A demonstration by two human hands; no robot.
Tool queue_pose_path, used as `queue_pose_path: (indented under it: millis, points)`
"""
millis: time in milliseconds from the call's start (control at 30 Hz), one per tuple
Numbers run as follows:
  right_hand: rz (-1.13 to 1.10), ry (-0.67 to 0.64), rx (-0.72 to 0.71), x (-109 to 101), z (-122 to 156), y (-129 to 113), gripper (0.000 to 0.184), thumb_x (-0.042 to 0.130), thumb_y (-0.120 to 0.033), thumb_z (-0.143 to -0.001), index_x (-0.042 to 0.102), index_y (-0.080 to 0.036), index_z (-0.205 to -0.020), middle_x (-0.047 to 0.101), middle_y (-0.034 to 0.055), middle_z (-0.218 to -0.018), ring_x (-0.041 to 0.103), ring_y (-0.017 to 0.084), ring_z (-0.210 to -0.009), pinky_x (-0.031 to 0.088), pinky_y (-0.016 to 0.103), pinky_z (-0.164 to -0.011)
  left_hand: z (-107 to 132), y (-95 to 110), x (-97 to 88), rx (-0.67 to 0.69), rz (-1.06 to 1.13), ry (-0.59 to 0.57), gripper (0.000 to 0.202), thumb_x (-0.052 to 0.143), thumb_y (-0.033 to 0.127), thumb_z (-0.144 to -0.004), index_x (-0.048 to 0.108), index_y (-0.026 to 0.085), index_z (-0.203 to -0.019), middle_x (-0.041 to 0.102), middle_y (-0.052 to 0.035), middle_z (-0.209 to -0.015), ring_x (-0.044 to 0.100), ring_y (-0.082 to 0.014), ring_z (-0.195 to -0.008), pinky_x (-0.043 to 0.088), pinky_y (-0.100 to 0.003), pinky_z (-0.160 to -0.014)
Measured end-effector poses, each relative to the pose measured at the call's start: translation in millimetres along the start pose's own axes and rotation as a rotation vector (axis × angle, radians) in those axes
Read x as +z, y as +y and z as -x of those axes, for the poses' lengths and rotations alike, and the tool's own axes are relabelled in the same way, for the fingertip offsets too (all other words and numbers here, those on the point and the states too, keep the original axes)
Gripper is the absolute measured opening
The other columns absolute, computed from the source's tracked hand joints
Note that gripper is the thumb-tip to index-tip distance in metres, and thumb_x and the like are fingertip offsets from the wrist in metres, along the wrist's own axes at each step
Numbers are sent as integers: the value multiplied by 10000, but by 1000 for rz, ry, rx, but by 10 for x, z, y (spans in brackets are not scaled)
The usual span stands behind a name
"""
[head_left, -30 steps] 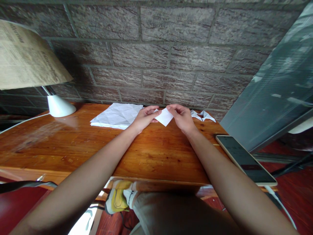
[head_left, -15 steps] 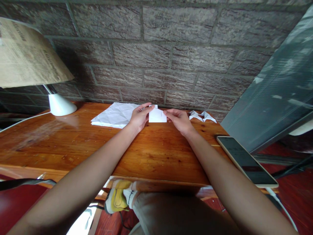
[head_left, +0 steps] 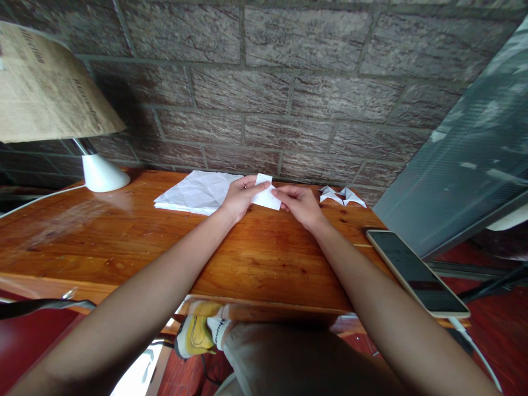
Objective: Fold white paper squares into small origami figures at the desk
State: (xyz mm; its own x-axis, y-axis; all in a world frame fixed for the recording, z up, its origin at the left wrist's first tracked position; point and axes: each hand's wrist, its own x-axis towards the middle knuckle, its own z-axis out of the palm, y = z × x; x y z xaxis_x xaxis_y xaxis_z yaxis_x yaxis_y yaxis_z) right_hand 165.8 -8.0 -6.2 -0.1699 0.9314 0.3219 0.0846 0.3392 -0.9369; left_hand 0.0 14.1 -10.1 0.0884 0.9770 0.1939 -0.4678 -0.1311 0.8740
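Between my hands, just above the wooden table, is a small folded piece of white paper [head_left: 267, 201], slightly tilted. My left hand [head_left: 241, 197] grips its left side, thumb on top and fingers behind. My right hand [head_left: 300, 203] pinches its right edge between thumb and fingertips. Close to my left hand lies a stack of creased white paper sheets [head_left: 192, 190]. Beyond my right hand, near the wall, two folded white paper pieces [head_left: 342, 196] with pointed corners sit side by side.
The wooden table [head_left: 264, 264] meets a grey brick wall [head_left: 264, 93] at the back. A lamp [head_left: 103, 173] with a newsprint-patterned shade stands at the left. A phone [head_left: 416, 272] with a white cable lies at the right edge, beside a grey-green panel [head_left: 462, 159].
The folded paper has turned a little clockwise in my hands, and its upper flap stands out more. My right fingertips have shifted slightly left over it.
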Motion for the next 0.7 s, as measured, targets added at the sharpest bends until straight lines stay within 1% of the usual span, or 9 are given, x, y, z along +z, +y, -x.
queue_pose_path:
  millis: [100, 233, 333, 433, 533, 700]
  points:
    - [-1, -19, 0, -5, 0, 8, 471, 792, -629, -673, 715, -166, -712, 608, -18, -606, 450, 86, -548, 334, 249, -542, 11, 13, 8, 7, 2, -18, 408, 959, 288, -466, 747, 139, -781, 759, -25, -773, 652, -137, -666, 513, -290, -697]
    - [10, -12, 27, -12, -5, 17, 526, 717, -690, -728, 687, -170, -661, 585, -12, -560, 466, 94, -524, 351, 248, -525, 15, 23, 9, 26, 2, -37, 422, 957, 298, -476, 753, 138, -808, 764, -33, -806, 663, -145, -691, 516, -299, -717]
    - [-5, -13, 51, -7, -4, 17, 553, 710, -722, -710, 692, -171, -663, 607, 2, -568, 493, 105, -532, 375, 250, -525, 6, 15, -2, 40, -20, -46, 430, 952, 322, -491, 753, 140, -827, 764, -39, -818, 662, -156, -691, 512, -310, -713]
    - [-23, -17, 61, -8, 3, 9, 538, 742, -707, -685, 708, -170, -671, 622, 7, -583, 500, 106, -543, 382, 249, -527, 1, 6, -12, 56, -34, -57, 427, 946, 335, -505, 751, 146, -834, 762, -36, -818, 657, -155, -682, 509, -310, -698]
    - [-20, -12, 49, -16, 10, -5, 501, 776, -668, -674, 720, -170, -670, 608, -4, -575, 475, 96, -532, 375, 248, -525, 6, 6, -16, 68, -53, -70, 422, 943, 337, -508, 749, 150, -833, 763, -33, -809, 655, -155, -676, 513, -310, -689]
    - [-34, -5, 44, -15, 6, -9, 487, 788, -648, -669, 710, -168, -641, 577, -19, -552, 447, 84, -512, 364, 247, -518, 18, 9, -17, 83, -113, -69, 452, 942, 357, -496, 743, 155, -848, 768, -43, -827, 670, -176, -704, 527, -338, -717]
